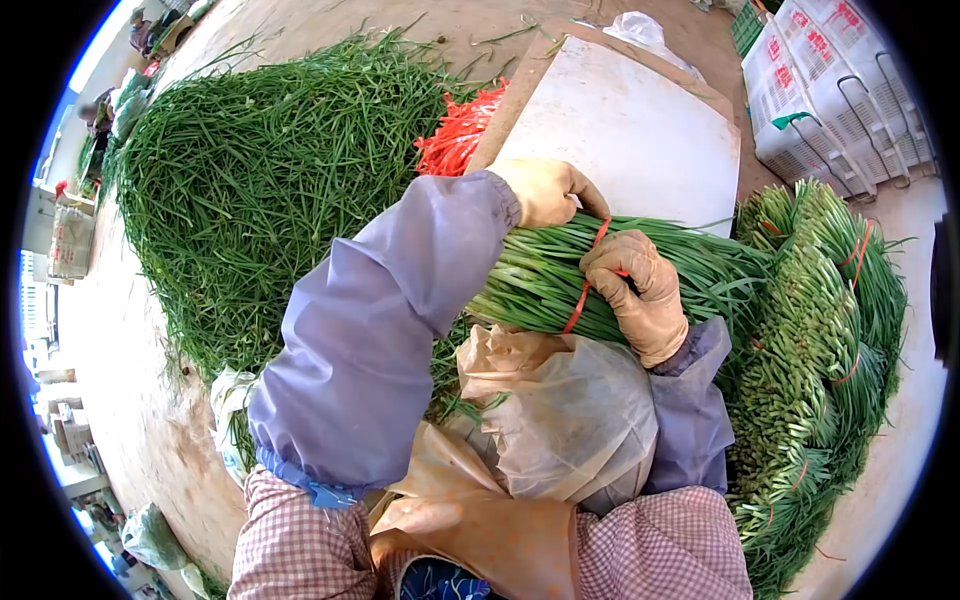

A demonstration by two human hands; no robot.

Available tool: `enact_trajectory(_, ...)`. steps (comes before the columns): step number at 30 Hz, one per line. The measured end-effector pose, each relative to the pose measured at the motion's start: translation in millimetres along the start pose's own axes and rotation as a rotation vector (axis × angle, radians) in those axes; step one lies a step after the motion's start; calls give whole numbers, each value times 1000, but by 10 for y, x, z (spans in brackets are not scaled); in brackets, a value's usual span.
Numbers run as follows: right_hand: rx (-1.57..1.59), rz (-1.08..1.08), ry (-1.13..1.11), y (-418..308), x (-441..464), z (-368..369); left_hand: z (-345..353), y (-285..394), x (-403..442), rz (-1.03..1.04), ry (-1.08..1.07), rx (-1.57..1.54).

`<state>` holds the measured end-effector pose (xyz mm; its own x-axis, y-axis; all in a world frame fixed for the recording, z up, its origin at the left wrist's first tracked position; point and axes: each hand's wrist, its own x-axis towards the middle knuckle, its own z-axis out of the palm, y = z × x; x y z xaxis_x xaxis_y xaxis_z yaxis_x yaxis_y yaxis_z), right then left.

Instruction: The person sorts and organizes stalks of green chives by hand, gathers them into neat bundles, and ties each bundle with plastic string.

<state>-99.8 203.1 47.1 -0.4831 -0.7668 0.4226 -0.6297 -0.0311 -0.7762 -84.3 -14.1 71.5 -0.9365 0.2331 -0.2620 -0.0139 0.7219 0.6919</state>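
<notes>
A bundle of garlic chives (545, 265) lies across my lap in front of me, pale cut ends to the left and green leaves to the right. A red tie (578, 306) runs around its middle. My gloved left hand (545, 190) is at the far side of the bundle, its fingers bent down and closed at the tie's upper end. On the near side, my gloved right hand (640, 295) rests on the leaves with fingers curled, pinching a red end of the tie. The left fingertips are partly hidden.
A large loose heap of chives (250, 190) spreads on the left. Red ties (465, 130) lie beside a white board (630, 130). Tied chive bundles (810, 370) are stacked on the right. White crates (835, 95) stand at the back right. A plastic sheet (570, 410) covers my lap.
</notes>
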Motion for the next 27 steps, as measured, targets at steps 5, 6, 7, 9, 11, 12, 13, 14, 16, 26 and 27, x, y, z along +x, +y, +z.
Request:
enact_trajectory(5,10,11,42,-14,-33,-4,30,146,1,27,38,177)
enact_trajectory(6,14,5,56,-8,-32,5,10,234,-47,4,75,282)
enact_trajectory(7,24,7,87,-7,-34,17,-6,245,-99,47,103,266)
enact_trajectory(9,40,23,161,-20,-69,33,-35,273,-219,146,148,236)
enact_trajectory(11,1,8,203,-35,-70,22,-105,477,-438,124,-28,301)
enact_trajectory(12,-37,-1,225,-40,-65,14,-11,409,-457,201,-30,376)
enact_trajectory(13,-75,-11,249,-52,-45,5,82,334,-471,277,-33,453)
enact_trajectory(14,-107,-3,242,-87,-12,-51,185,270,-473,310,32,459)
enact_trajectory(16,-113,82,305,-88,61,-152,180,410,-499,229,3,584)
enact_trajectory(26,438,456,390,-690,212,-138,536,452,-232,-62,282,589)
enact_trajectory(27,454,489,396,-738,85,-100,550,453,-214,-78,309,567)
